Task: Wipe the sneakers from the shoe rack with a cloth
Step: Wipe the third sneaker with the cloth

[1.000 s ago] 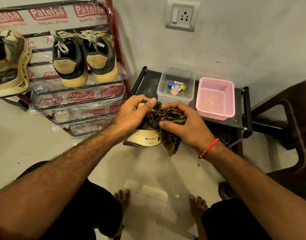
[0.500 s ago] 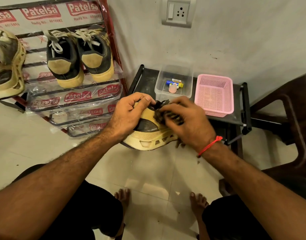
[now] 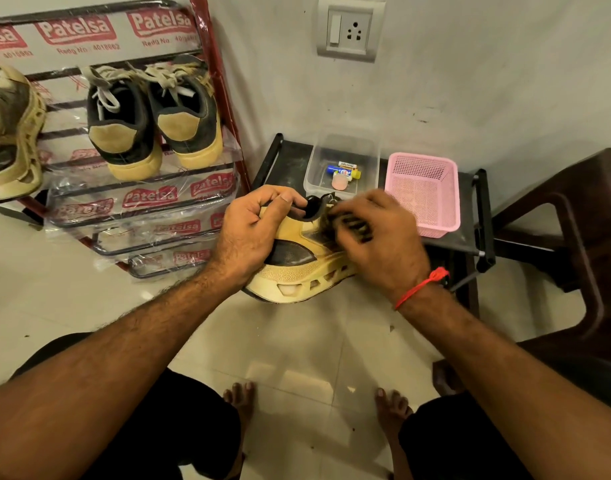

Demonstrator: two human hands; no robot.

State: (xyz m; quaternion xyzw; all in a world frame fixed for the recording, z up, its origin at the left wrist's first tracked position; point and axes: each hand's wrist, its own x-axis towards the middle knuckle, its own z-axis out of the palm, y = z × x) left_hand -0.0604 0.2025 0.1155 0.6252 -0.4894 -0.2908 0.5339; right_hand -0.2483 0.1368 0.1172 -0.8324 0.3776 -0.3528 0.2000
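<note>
Over the last second the right hand (image 3: 380, 237) bunched the cloth (image 3: 345, 225) tighter, uncovering the sneaker (image 3: 297, 271) and its sole

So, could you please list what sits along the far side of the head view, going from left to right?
Shoe rack → pair of dark sneakers → clear plastic box → pink basket → brown chair.
</note>
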